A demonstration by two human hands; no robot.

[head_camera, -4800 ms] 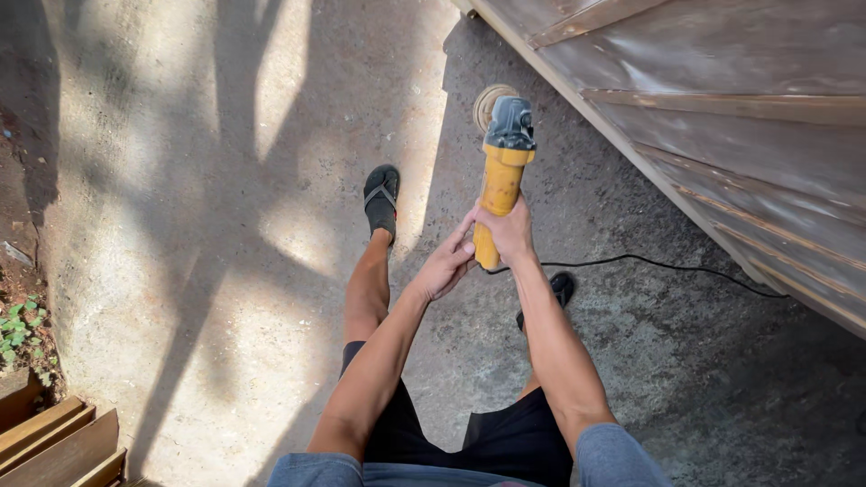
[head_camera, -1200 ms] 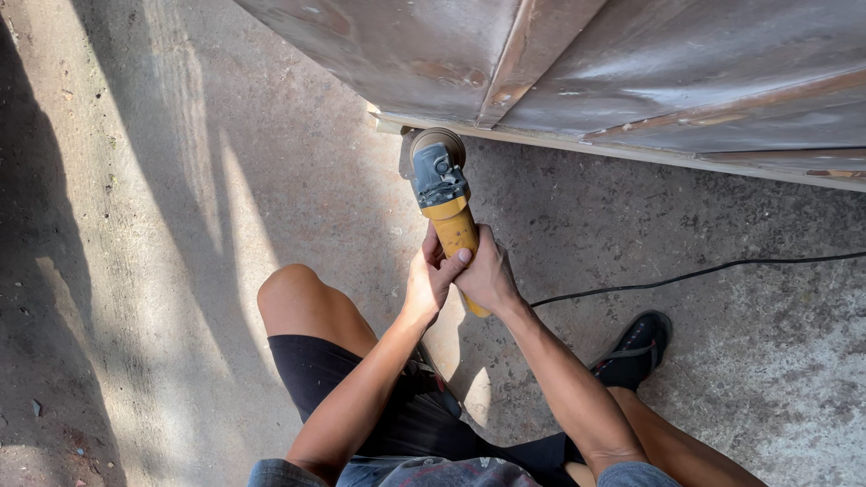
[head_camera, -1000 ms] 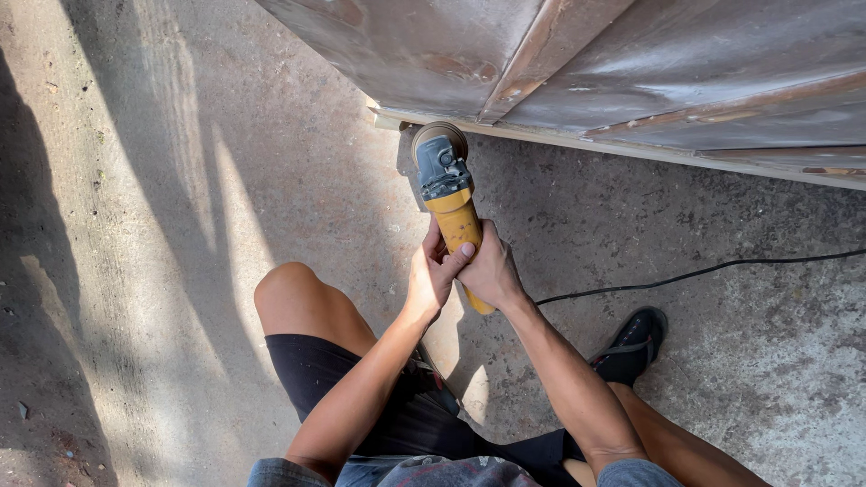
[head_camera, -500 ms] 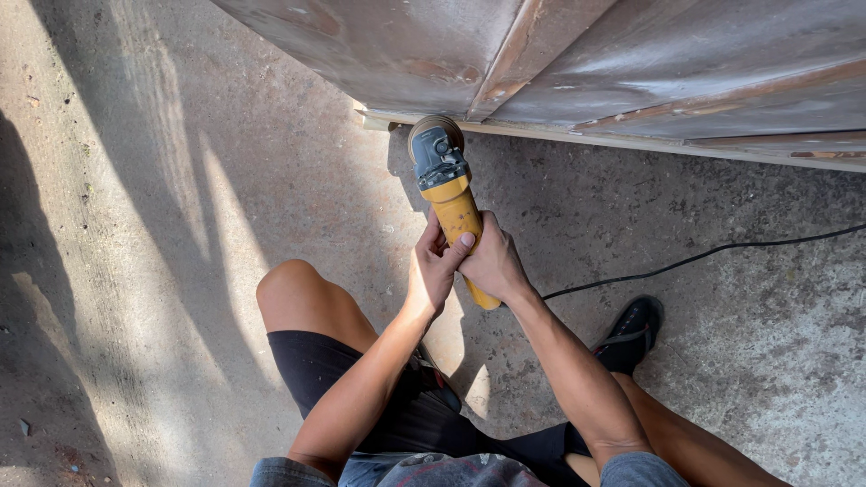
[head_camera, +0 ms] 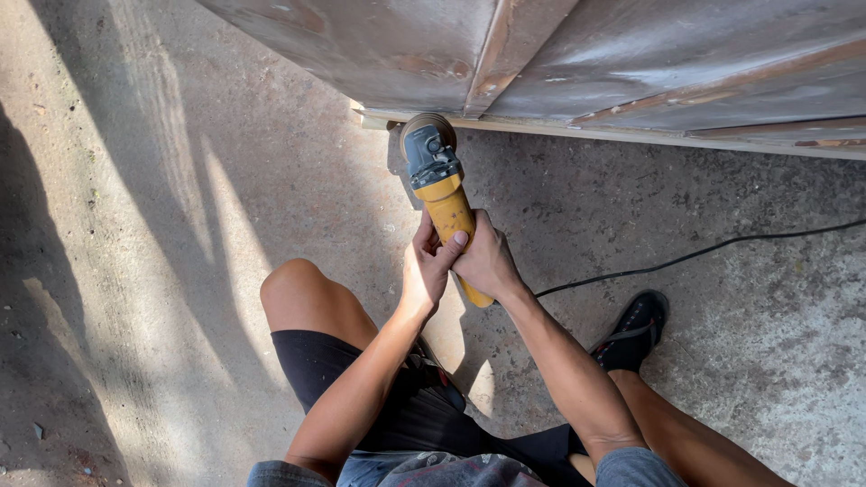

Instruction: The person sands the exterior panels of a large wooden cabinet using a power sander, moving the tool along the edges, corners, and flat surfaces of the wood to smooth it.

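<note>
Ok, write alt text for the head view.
Both hands, left hand and right hand, grip a yellow angle grinder whose head meets the lower edge of a rusty metal panel. The person crouches on a concrete floor; a black cord trails right.

Bare concrete floor (head_camera: 162, 225) carries a black cord (head_camera: 686, 259) and wooden strip (head_camera: 631, 137)

An outdoor work yard, likely beside a home or small metal workshop. The ground is rough bare concrete (head_camera: 162, 225), streaked with sunlight and shadow. A large rusty metal gate (head_camera: 577, 54) stands along its far edge, and a black power cord (head_camera: 704, 252) trails across the concrete to a yellow angle grinder (head_camera: 439, 185).
</note>
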